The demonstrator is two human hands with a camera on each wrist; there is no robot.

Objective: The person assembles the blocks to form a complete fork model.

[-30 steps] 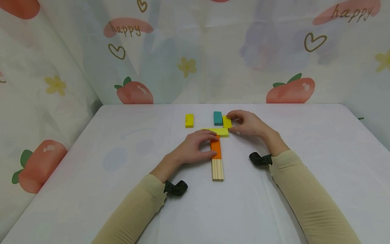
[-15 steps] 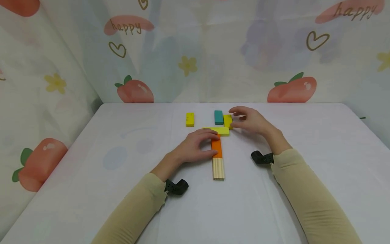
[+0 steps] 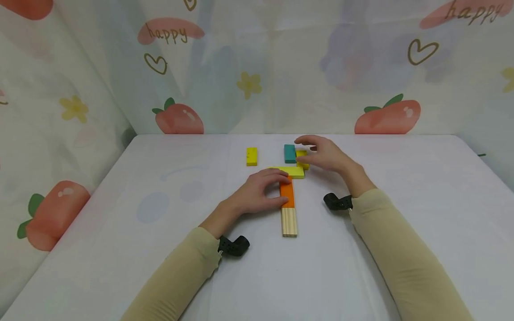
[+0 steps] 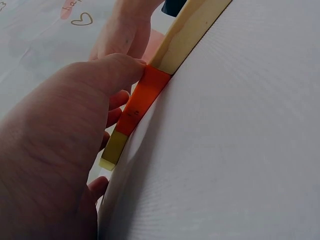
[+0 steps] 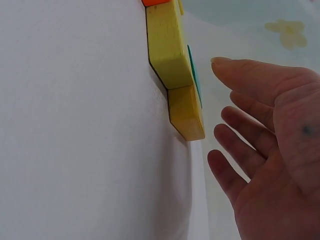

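Note:
My left hand (image 3: 259, 191) rests its thumb and fingertips on an orange block (image 3: 287, 196); the left wrist view has the thumb at the orange block's (image 4: 143, 97) edge. A plain wooden block (image 3: 289, 223) lies end to end with it on the near side. Crosswise at its far end is a yellow-green block (image 3: 297, 172), partly behind the left fingers. Beyond that, a teal block (image 3: 289, 154) stands next to a yellow block (image 3: 304, 166). Over the yellow block hovers my right hand (image 3: 329, 155), fingers spread and holding nothing; the right wrist view shows it apart from that yellow block (image 5: 184, 112).
Another yellow block (image 3: 251, 157) sits by itself to the left of the teal one. A white cloth covers the table (image 3: 160, 249), and a patterned curtain (image 3: 281, 89) hangs behind its back edge. Each wrist carries a black camera.
The right hand has let go of the yellow block beside the teal one, lifted, and swung back left over it. My left hand stays on the orange block.

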